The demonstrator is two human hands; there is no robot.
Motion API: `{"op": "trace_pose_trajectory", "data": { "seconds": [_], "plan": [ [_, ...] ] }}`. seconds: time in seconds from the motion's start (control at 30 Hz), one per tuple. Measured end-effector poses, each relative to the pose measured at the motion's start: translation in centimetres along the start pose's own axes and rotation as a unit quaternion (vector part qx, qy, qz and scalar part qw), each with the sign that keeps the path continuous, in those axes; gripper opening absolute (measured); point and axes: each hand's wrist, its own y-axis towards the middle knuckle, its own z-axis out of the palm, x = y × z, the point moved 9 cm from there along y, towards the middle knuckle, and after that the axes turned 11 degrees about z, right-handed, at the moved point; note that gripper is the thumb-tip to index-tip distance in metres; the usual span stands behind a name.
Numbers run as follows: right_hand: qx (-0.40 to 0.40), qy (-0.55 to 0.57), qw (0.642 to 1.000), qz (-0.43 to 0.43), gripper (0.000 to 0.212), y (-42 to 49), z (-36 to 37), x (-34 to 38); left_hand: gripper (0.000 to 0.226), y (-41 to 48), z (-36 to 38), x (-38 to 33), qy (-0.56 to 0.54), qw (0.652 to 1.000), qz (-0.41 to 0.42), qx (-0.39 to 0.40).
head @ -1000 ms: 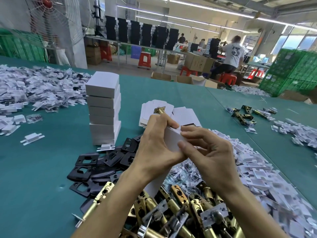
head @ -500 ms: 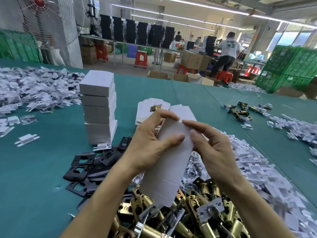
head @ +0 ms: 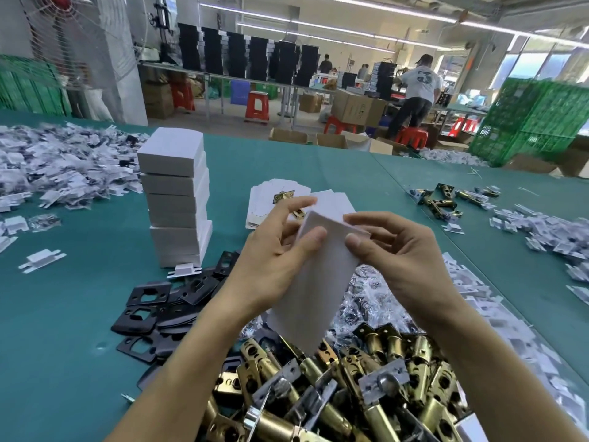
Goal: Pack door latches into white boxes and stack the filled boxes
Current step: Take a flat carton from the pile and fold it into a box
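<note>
I hold one white box [head: 318, 282] two-handed.
Left hand [head: 271, 272] and right hand [head: 408, 269] pinch its upper end, right of the box stack [head: 175, 199] and nearer me; latches [head: 334, 393] lie nearer still.

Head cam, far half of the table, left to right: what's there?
Heap of small white parts → stack of white boxes → flat box blanks → small cluster of brass latches → second heap of white parts.
</note>
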Motion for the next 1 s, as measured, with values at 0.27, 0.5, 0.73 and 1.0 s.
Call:
{"op": "trace_pose_trajectory", "data": {
  "seconds": [0.27,0.5,0.73,1.0],
  "plan": [
    [-0.022,0.016,1.0,-0.008,0.039,0.1,-0.7,0.4,0.019,0.1,0.3,0.3,0.048,0.997,-0.023,0.052],
    [-0.006,-0.023,0.999,0.028,0.047,0.7,-0.6,-0.4,0.029,-0.1,0.1,1.1,0.011,0.997,-0.055,0.052],
    [-0.098,-0.134,0.985,-0.052,0.041,0.4,-1.1,1.3,0.03,-0.4,-3.4,2.0,0.124,0.974,-0.083,-0.169],
    [-0.138,-0.256,0.93,-0.226,0.041,-1.5,1.8,2.4,0.081,-2.5,-2.8,5.6,-0.267,0.88,-0.288,-0.268]
  ]
}}
